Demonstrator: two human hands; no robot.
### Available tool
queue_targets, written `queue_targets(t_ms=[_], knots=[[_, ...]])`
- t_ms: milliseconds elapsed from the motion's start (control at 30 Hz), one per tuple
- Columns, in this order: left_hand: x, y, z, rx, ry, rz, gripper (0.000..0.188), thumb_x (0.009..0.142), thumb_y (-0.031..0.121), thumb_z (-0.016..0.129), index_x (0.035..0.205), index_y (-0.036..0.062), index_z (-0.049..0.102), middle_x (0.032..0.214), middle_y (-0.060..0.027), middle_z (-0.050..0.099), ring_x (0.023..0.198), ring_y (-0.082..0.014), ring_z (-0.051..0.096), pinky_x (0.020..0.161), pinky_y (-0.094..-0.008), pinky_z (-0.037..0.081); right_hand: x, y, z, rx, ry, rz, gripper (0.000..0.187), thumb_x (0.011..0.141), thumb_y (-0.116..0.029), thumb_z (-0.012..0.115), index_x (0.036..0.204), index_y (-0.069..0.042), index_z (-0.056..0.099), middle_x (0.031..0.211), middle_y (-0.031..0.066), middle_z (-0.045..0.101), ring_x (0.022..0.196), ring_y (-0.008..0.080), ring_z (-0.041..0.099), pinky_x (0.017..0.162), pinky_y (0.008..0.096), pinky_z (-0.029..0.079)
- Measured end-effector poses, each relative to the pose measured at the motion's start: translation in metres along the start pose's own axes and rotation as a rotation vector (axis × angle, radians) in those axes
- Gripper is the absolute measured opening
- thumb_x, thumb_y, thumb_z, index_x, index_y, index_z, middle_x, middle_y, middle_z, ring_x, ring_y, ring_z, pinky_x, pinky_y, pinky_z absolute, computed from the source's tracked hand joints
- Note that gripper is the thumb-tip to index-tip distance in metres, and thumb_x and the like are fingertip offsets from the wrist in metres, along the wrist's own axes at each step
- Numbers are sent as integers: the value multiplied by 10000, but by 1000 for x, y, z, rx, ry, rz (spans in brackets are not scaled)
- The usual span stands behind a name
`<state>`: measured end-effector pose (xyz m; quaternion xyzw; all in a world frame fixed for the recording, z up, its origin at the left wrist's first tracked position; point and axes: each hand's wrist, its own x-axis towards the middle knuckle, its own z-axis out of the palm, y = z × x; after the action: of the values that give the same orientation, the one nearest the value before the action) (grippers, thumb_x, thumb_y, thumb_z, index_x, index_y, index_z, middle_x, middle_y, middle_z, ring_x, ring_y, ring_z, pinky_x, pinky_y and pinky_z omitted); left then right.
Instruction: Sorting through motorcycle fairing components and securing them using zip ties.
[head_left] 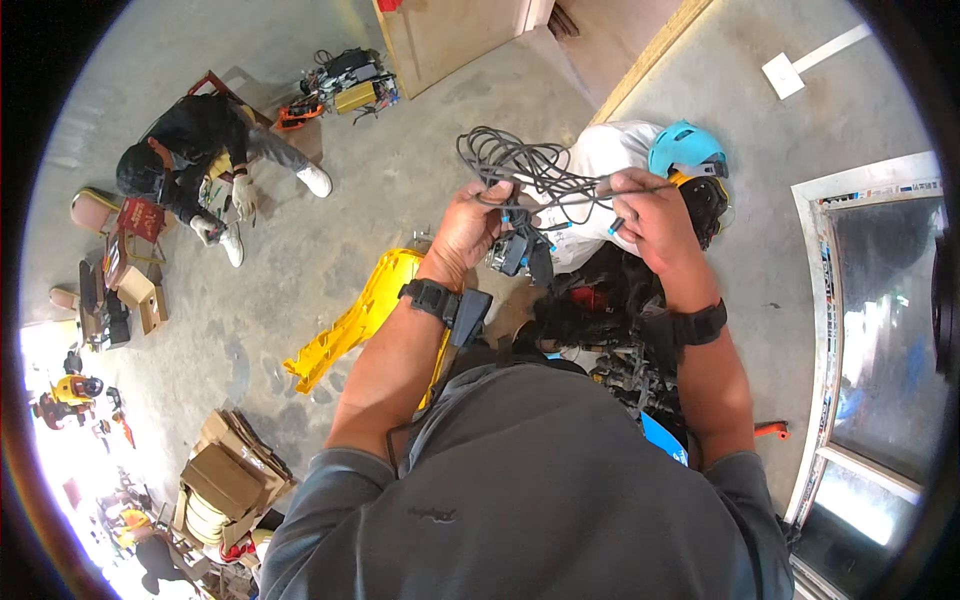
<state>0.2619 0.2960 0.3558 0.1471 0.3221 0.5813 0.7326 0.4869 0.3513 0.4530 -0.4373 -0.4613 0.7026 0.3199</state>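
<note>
A loosely looped black cable (pixel 520 160) is stretched between my two hands at chest height. My left hand (pixel 468 225) pinches the loops near their left end. My right hand (pixel 655 212) has its fingers closed round the strands on the other side, with a small blue-tipped connector (pixel 616 226) poking out below. Beneath the loops, beside my left hand, hangs a small black device (pixel 512 252) with bits of blue; whether it is joined to the cable I cannot tell. Dark machine parts (pixel 600 300) lie below my right forearm.
A yellow plastic panel (pixel 365 315) lies on the floor to the left. Just ahead, a person in white bends over, near a light-blue helmet (pixel 688 148). Another gloved person (pixel 190 150) sits far left. Cardboard (pixel 225 480) is stacked lower left; a framed window (pixel 880 330) stands right.
</note>
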Motion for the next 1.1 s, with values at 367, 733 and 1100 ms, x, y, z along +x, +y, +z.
queue_targets(t_ms=[367,733,1100], knots=[[0,-8,2,318,165,332,149,859,95,689,998,58,650,874,19,654,747,-74,574,646,-238,469,-29,22,-50,-838,-104,92,253,870,-179,612,963,53,651,714,65,639,590,125,586,566,270,475],[0,-7,14,861,108,355,203,842,61,676,1034,20,626,886,9,655,802,-79,545,745,-267,483,-6,34,33,-683,-180,-299,220,836,-126,676,984,27,620,810,93,649,724,152,595,681,291,478],[8,-2,-14,959,-77,141,316,756,116,795,1000,2,630,830,-33,650,762,-118,568,707,-283,482,19,6,-2,-920,-94,-381,207,895,-176,587,889,28,625,748,58,610,665,126,560,645,290,456]])
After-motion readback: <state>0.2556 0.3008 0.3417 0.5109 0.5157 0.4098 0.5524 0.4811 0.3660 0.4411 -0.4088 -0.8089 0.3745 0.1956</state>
